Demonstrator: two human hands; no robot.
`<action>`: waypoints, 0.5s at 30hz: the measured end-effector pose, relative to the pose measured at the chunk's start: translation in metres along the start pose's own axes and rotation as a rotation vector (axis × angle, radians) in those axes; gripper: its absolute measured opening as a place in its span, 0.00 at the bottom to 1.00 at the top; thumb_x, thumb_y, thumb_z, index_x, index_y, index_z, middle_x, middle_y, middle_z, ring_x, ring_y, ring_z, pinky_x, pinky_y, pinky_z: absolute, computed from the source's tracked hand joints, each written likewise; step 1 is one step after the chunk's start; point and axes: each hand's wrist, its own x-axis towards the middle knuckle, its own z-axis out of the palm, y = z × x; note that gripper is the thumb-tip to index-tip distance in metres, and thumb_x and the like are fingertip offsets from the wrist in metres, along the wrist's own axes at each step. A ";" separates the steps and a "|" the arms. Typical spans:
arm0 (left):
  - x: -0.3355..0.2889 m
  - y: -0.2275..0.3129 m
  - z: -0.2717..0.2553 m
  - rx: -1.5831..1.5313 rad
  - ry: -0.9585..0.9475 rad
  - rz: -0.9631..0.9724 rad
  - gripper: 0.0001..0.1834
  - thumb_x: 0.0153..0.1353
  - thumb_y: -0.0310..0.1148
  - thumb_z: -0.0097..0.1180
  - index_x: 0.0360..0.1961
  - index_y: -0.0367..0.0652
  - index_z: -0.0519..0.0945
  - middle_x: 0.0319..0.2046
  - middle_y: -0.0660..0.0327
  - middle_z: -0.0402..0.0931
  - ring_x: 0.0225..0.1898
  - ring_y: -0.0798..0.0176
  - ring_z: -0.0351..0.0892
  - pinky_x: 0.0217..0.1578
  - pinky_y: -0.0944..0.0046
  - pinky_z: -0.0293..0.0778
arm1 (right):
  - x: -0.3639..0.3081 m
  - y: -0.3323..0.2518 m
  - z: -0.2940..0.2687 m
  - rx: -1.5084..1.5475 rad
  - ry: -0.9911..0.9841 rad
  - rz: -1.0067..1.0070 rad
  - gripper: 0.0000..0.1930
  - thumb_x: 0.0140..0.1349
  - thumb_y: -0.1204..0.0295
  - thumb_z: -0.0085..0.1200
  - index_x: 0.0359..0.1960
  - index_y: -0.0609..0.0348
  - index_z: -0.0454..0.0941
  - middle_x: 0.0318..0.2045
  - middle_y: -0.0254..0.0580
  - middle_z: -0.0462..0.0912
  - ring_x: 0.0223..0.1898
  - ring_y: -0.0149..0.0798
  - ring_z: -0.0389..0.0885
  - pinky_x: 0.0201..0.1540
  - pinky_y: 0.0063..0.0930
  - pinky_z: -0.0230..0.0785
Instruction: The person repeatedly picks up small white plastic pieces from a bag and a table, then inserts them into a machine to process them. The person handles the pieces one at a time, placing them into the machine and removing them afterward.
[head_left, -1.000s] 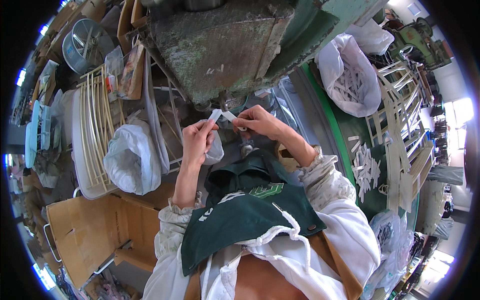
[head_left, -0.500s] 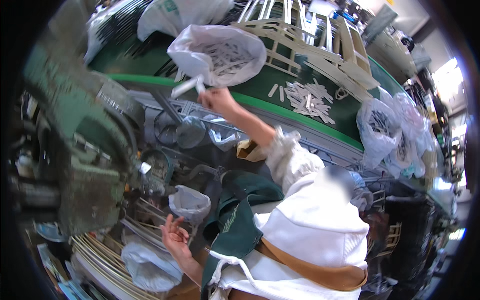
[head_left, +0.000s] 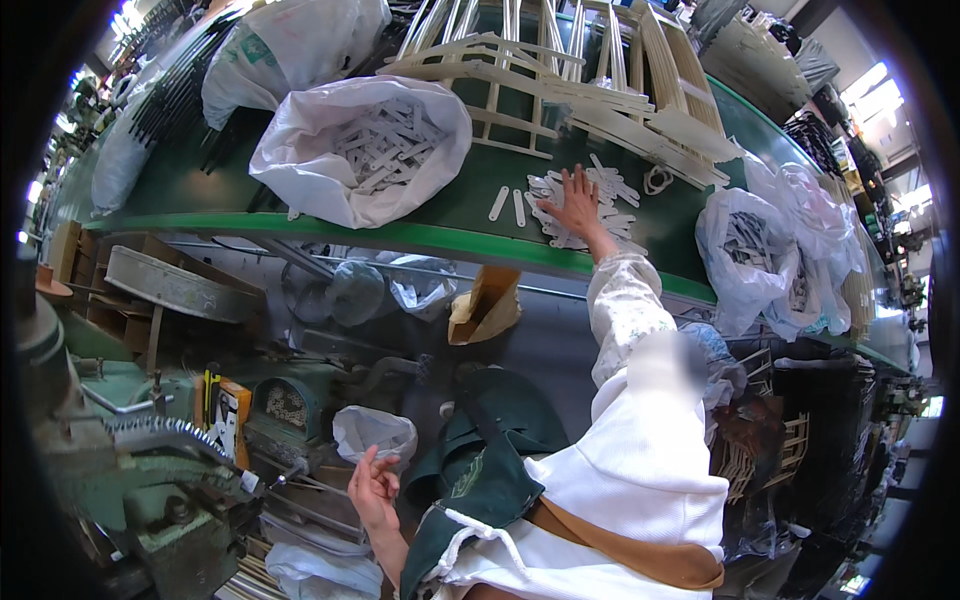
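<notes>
My right hand (head_left: pixel 575 207) reaches out to the green-topped workbench (head_left: pixel 400 237). Its palm is down and its fingers are spread over a pile of flat white strips (head_left: pixel 617 222) with rounded ends; part of the pile is hidden under it. Two single strips (head_left: pixel 507 205) lie just left of the pile. Farther left, a white plastic bag (head_left: pixel 300 190) stands wide at the mouth, filled with similar strips. My left hand (head_left: pixel 375 490) is raised low in front of the green apron (head_left: pixel 490 480), fingers loosely bent and apart, with nothing visible in them.
Pale slatted frames (head_left: pixel 540 75) lie stacked behind the strips. More plastic bags (head_left: pixel 745 265) of strips sit at the bench's right end. At the lower left stands a green metal machine (head_left: pixel 160 480) with a coiled spring. A small white bag (head_left: pixel 375 432) is beyond my left hand.
My right hand, which held a few white strips near the large bag, has moved right onto the pile, and those strips are gone from its fingers. The view has swung away from the machine.
</notes>
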 end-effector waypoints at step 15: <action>0.041 0.009 0.071 0.074 -0.029 -0.087 0.19 0.69 0.41 0.42 0.49 0.37 0.75 0.32 0.52 0.81 0.18 0.73 0.68 0.20 0.76 0.58 | 0.057 0.104 -0.022 -0.034 -0.313 -0.129 0.39 0.51 0.52 0.61 0.62 0.54 0.60 0.56 0.51 0.64 0.58 0.53 0.60 0.60 0.52 0.52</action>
